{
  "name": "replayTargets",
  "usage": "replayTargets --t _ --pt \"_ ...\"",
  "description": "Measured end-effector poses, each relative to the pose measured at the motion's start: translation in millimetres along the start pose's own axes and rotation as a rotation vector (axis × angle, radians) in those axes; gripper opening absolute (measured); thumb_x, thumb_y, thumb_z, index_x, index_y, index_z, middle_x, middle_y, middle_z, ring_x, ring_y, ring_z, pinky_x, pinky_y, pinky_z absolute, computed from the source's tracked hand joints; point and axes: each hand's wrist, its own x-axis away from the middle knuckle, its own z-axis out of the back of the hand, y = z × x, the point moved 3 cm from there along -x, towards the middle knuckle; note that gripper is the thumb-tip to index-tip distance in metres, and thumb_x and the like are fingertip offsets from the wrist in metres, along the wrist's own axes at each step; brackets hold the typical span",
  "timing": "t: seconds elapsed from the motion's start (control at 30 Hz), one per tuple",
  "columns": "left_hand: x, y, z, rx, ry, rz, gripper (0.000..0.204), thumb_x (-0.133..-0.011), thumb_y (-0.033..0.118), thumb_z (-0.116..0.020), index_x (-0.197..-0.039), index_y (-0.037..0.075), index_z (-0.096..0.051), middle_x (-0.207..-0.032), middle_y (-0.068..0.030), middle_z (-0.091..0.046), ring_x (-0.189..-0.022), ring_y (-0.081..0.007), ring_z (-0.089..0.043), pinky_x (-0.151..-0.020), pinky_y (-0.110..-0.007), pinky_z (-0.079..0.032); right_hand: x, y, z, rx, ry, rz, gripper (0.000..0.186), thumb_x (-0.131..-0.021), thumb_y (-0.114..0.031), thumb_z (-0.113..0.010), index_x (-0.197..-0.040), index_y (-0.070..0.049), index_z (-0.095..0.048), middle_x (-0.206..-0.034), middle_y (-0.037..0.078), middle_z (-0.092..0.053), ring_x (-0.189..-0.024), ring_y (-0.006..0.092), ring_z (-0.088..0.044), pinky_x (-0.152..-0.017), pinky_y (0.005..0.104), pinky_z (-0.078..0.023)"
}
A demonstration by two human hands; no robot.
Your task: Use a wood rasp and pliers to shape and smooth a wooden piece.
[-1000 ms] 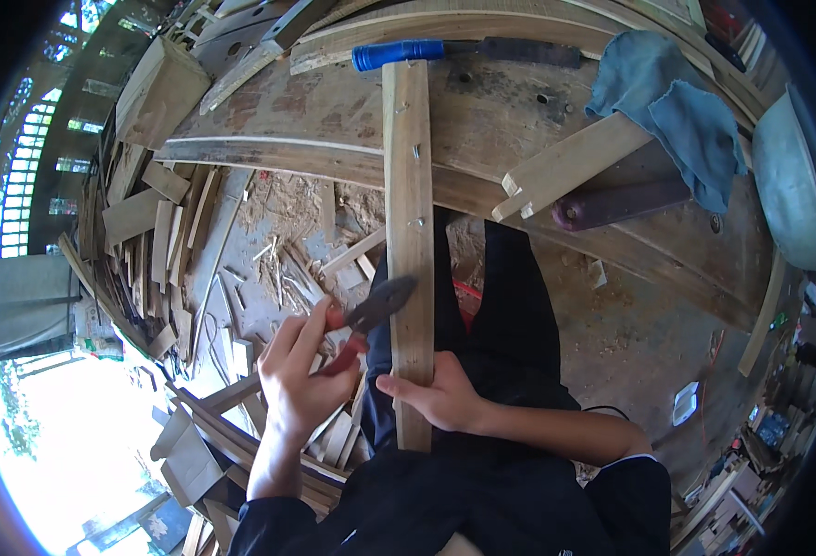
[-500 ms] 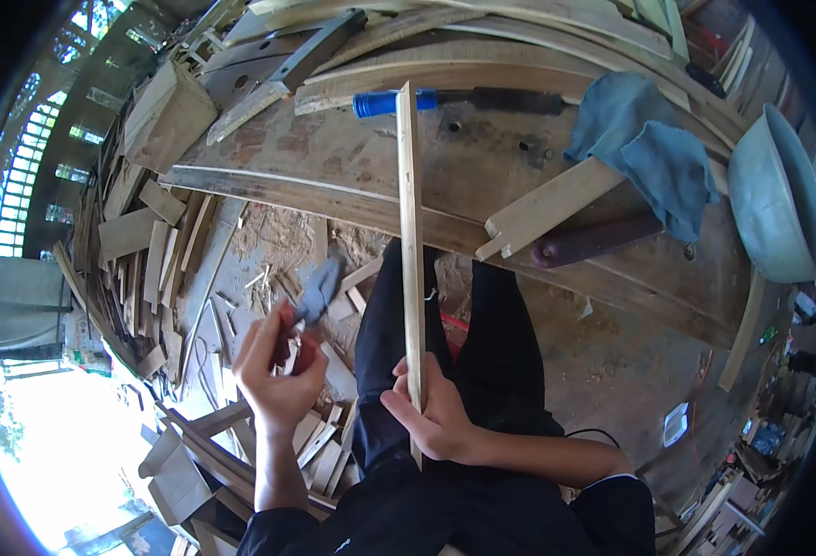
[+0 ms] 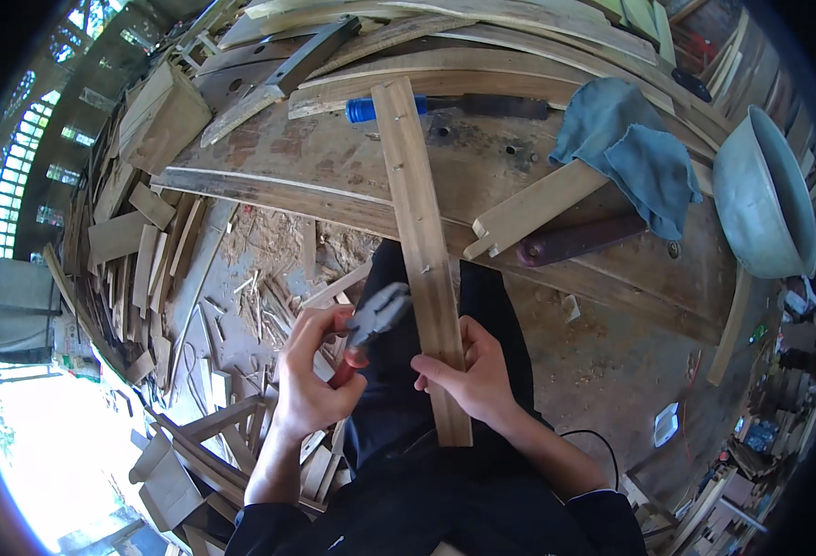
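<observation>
My left hand [image 3: 315, 375] grips red-handled pliers [image 3: 380, 310], whose metal head is just left of a long wooden strip [image 3: 422, 241]. My right hand [image 3: 464, 375] holds the strip's lower part, its broad face up with small nails sticking out along it. The far part of the strip reaches over the workbench [image 3: 288, 157], across a blue-handled tool [image 3: 360, 110] with a dark blade. To the right on the bench are a pale board [image 3: 533, 208], a blue cloth [image 3: 640, 176] draped on it and a purple-brown bar [image 3: 579, 243].
A grey metal basin [image 3: 751, 204] stands at the right. Loose planks [image 3: 139, 241] are heaped at the left, shavings [image 3: 251, 236] lie on the floor [image 3: 612, 389], and more boards [image 3: 491, 69] line the bench's back. Wooden frames [image 3: 209, 426] and cardboard [image 3: 163, 477] are at lower left.
The strip has turned from edge-on to broad face up since half a second ago, its far end shifting slightly left. My left hand and pliers have moved right, closer to it.
</observation>
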Motion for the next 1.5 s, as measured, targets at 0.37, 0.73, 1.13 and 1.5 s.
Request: replayTargets --t 0.37,0.73,1.13,1.5 --pt "-15 -7 -23 -0.429 0.023 -0.179 0.065 -0.059 0.005 -0.071 -0.122 0.001 -0.055 -0.101 -0.0106 -0.057 -0.095 -0.0307 -0.054 -0.087 -0.041 -0.041 1 14 3 -0.158 -0.124 -0.021 0.046 -0.088 -0.002 -0.063 -0.125 -0.009 -0.038 -0.084 0.006 -0.055 -0.059 0.0148 -0.055 -0.051 0.0284 -0.045" --pt "-16 -31 -55 -0.267 0.053 -0.052 0.017 -0.074 0.007 -0.061 -0.087 0.000 -0.053 -0.063 -0.0136 -0.056 -0.052 -0.0323 -0.058 -0.052 -0.040 -0.048 -10 32 0 -0.775 -0.606 -0.323 0.020 -0.085 -0.020 -0.062 -0.087 -0.008 -0.046 -0.068 0.000 -0.043 -0.052 0.0092 -0.044 -0.047 0.0233 -0.033" --pt "17 -50 -68 0.432 -0.290 0.339 0.018 -0.065 0.001 -0.059 -0.081 0.003 -0.050 -0.069 -0.0009 -0.050 -0.064 -0.0090 -0.044 -0.058 -0.026 -0.037 -17 35 31 0.454 0.133 0.320 0.037 -0.070 -0.008 -0.072 -0.103 0.004 -0.062 -0.073 0.000 -0.059 -0.066 0.0099 -0.053 -0.061 0.0260 -0.043" --pt "24 -22 -111 0.462 0.115 0.286 0.019 -0.065 -0.005 -0.051 -0.083 0.002 -0.051 -0.070 0.0001 -0.050 -0.066 -0.0089 -0.048 -0.059 -0.024 -0.038 -28 16 23 0.757 0.539 0.612 0.021 -0.070 -0.015 -0.070 -0.072 -0.003 -0.053 -0.055 0.009 -0.050 -0.048 0.0163 -0.052 -0.047 0.0321 -0.041"
